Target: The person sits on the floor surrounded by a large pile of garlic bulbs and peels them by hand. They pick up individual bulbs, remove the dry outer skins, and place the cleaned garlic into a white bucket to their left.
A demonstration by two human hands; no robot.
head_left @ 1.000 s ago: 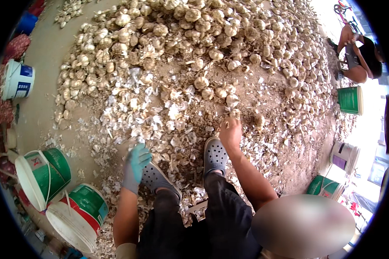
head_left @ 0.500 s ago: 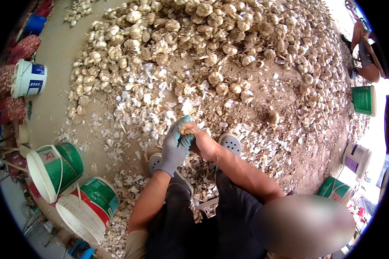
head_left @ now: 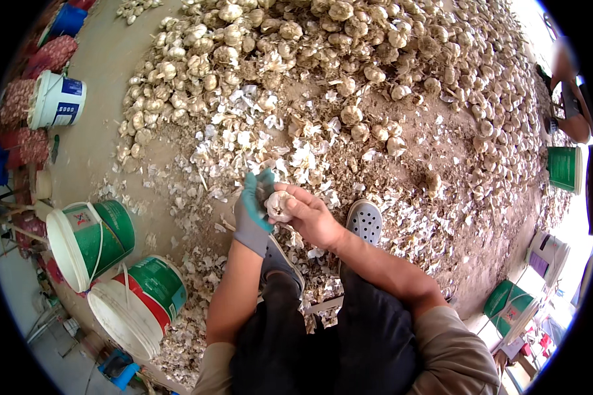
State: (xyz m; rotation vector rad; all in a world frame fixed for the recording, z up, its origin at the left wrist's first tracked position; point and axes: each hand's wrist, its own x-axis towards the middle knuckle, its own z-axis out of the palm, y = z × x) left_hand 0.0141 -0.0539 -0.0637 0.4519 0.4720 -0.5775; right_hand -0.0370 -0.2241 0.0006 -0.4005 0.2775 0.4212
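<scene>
A whitish garlic bulb (head_left: 280,206) is held in my bare right hand (head_left: 315,220), pinched between thumb and fingers. Just left of it my left hand (head_left: 252,214), in a grey glove with green fingers and palm, is cupped and open, its fingers raised and apart. Whether the glove touches the bulb's left side I cannot tell. Under both hands lie loose white garlic skins (head_left: 303,158). Beyond them rises a wide heap of garlic bulbs (head_left: 375,39), with a few single bulbs (head_left: 360,132) lying nearer on the brown debris.
Green-and-white buckets (head_left: 102,237) stand at the left, next to a red-green one (head_left: 155,289). A white-blue bucket (head_left: 58,100) sits farther back beside red net sacks (head_left: 51,54). More buckets (head_left: 563,169) line the right. My grey clogs (head_left: 364,222) rest among the skins. Another person (head_left: 570,99) is at the far right.
My hands have come apart; the glove, closed against my right hand before, has opened. The bulb now shows plainly in my right fingers. The whole view has shifted slightly.
</scene>
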